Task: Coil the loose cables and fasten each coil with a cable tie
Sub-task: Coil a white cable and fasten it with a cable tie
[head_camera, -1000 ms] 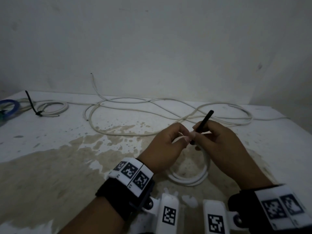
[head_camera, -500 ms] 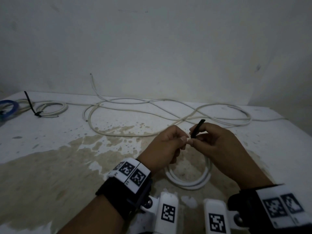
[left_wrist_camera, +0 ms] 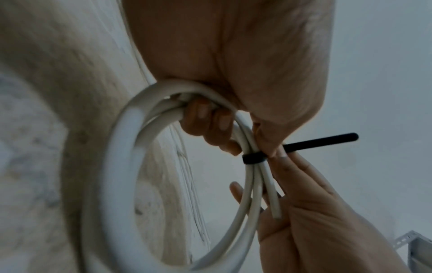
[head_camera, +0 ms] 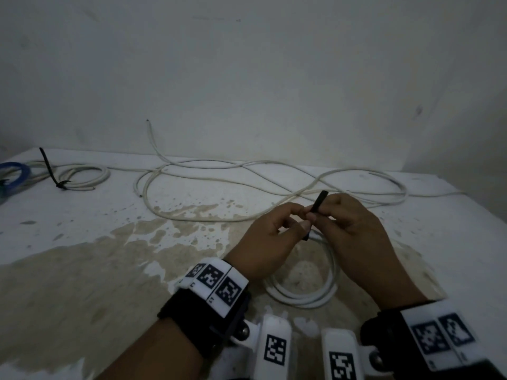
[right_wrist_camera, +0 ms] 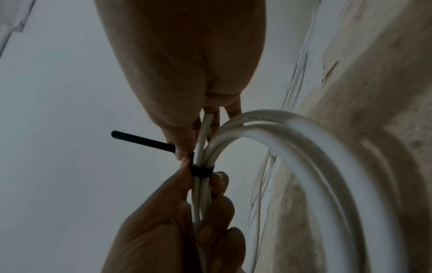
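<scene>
Cinching the black tie [left_wrist_camera: 253, 159] round the white coil [head_camera: 301, 294] at centre frame, my left hand [head_camera: 270, 237] grips the strands, my right hand [head_camera: 354, 231] pinches the tail, which I judge needs one more steady pull.

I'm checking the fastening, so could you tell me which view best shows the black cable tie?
The left wrist view: the black cable tie wraps the white coil unobstructed. The right wrist shows it darker; the head view shows only its tail.

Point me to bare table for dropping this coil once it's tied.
Free: the stained stretch of table left of the left hand, between the loose cable and the near edge. Crowded: the back, with the loose cable's loops, the tied coil and blue ring far left.
</scene>
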A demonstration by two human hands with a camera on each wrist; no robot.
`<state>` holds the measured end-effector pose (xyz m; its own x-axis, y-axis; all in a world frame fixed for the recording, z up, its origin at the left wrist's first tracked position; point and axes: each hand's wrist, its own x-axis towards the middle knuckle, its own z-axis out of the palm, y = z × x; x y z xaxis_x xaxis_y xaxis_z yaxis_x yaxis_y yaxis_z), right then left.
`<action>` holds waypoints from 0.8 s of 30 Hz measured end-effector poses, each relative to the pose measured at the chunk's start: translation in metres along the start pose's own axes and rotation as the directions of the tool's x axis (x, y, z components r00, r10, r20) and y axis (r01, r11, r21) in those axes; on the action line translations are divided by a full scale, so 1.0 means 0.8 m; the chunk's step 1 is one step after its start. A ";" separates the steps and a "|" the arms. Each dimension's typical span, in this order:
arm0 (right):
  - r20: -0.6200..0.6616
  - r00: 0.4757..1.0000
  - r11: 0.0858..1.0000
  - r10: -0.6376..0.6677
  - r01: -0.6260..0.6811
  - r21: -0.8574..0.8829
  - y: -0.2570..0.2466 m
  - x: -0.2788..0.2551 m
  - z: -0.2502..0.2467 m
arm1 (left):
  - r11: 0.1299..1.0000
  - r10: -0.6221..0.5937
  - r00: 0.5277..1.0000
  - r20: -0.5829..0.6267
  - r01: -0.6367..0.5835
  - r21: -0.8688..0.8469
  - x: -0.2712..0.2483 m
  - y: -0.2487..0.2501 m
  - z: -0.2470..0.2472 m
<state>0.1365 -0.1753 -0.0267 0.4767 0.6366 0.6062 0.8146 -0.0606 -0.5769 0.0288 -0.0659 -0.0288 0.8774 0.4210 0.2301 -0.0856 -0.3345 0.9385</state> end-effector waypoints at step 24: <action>-0.019 0.991 0.988 -0.131 0.129 -0.088 -0.003 -0.004 0.006 | 0.955 -0.175 0.984 0.029 0.177 -0.236 0.006 -0.019 -0.004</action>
<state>0.1313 -0.1737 -0.0300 0.3721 0.6243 0.6868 0.8951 -0.0457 -0.4435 0.0330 -0.0558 -0.0409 0.8921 0.4485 0.0544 -0.0379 -0.0457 0.9982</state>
